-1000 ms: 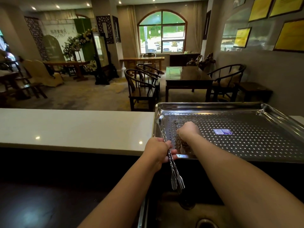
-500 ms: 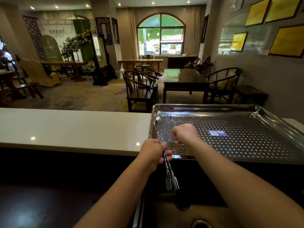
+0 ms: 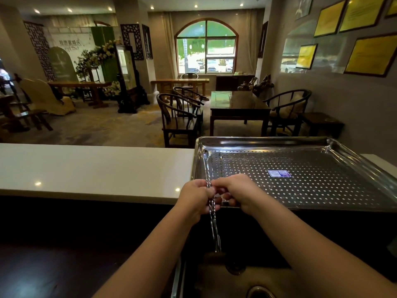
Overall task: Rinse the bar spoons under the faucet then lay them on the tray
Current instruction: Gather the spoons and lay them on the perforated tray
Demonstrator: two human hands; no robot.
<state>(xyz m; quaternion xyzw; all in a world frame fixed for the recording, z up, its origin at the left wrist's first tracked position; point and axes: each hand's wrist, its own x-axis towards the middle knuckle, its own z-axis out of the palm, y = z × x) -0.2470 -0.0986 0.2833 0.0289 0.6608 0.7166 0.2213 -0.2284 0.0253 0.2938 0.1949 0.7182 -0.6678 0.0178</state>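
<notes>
My left hand (image 3: 196, 197) is shut on a bundle of twisted steel bar spoons (image 3: 212, 220). Their bowls point up over the near-left corner of the tray and their forked ends hang down above the dark sink (image 3: 214, 280). My right hand (image 3: 236, 191) meets the left hand at the tray's front edge, with its fingertips pinching the shafts in the bundle. The perforated steel tray (image 3: 257, 140) sits on the counter to the right. A thin bar spoon (image 3: 221, 160) lies on the tray near its left side, its near part hidden behind my right hand. No faucet is in view.
A white countertop (image 3: 86, 168) stretches to the left of the tray. The sink drain (image 3: 260, 292) shows at the bottom edge. A blue sticker (image 3: 279, 173) is on the tray's floor. Beyond the counter stand dark wooden chairs (image 3: 178, 117) and a table (image 3: 238, 104).
My right hand has drawn back from the tray floor to the bundle in my left hand and now pinches it. The left hand keeps its hold.
</notes>
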